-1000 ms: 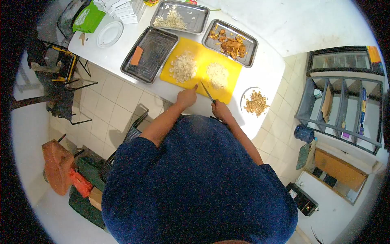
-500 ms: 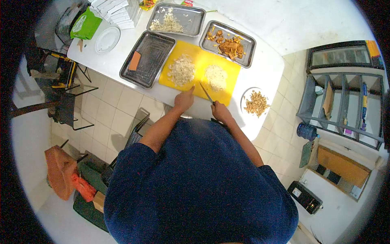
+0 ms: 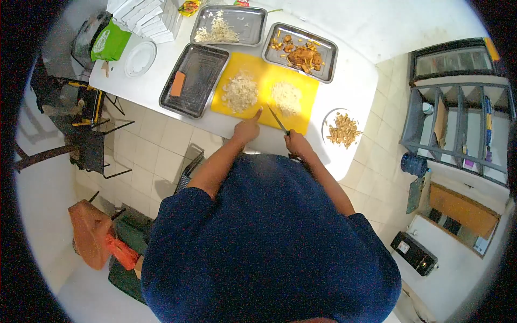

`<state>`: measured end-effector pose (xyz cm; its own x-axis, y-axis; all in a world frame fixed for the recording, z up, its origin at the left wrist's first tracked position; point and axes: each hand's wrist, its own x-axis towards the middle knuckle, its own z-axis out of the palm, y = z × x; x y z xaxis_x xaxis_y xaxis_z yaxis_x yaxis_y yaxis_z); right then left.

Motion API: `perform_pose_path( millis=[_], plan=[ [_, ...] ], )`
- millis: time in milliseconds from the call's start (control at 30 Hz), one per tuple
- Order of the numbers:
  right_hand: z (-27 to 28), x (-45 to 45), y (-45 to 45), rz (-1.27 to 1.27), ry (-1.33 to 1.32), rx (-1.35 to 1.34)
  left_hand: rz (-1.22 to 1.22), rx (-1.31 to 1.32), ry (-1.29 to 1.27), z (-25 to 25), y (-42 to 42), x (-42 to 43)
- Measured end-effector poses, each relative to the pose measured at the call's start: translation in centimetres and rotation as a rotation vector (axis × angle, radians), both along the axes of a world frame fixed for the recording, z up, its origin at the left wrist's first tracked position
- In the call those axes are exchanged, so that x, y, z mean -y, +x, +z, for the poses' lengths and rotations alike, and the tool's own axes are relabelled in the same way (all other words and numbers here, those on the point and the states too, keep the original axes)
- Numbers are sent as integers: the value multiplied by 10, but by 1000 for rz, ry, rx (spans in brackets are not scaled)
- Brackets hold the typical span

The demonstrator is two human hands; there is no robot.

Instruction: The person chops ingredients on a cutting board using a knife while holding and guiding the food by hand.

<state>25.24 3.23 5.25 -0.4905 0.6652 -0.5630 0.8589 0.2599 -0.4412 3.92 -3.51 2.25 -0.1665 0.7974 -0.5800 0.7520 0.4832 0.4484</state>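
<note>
A yellow cutting board [image 3: 260, 116] lies on the white table and bears two heaps of pale chopped food, a larger left heap [image 3: 240, 92] and a finer right heap [image 3: 286, 98]. My right hand [image 3: 298, 144] is wrapped round the handle of a knife [image 3: 278, 119], whose blade points up and left across the board, its tip between the heaps. My left hand [image 3: 247, 130] is at the board's near edge below the left heap, one finger stretched toward the heaps; whether anything is under its other fingers is hidden.
A dark tray [image 3: 194, 102] with an orange-brown block stands left of the board. Behind are a tray of pale shreds [image 3: 245, 39] and a tray of brown food [image 3: 332, 56]. A plate of brown pieces [image 3: 327, 121] is right; a white plate [image 3: 141, 59] is far left.
The view has shifted slightly. My left finger has moved a little up and right, and the knife is still in my right hand near the same spot. Both heaps look much the same.
</note>
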Motion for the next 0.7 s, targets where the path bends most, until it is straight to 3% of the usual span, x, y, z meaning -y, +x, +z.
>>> perform_pose_path(
  millis=[167,267,467,700],
  plan=[
    [16,-3,-4,-20,-39,4,-166,-24,23,-10,-10,-18],
    [7,-2,-1,-19,9,-51,-158,-6,236,-45,-11,-15],
    [2,-3,6,-33,-23,-13,67,-24,73,-12,-3,-9],
    [0,-2,5,17,2,5,-16,8,119,-13,3,-9]
  ],
)
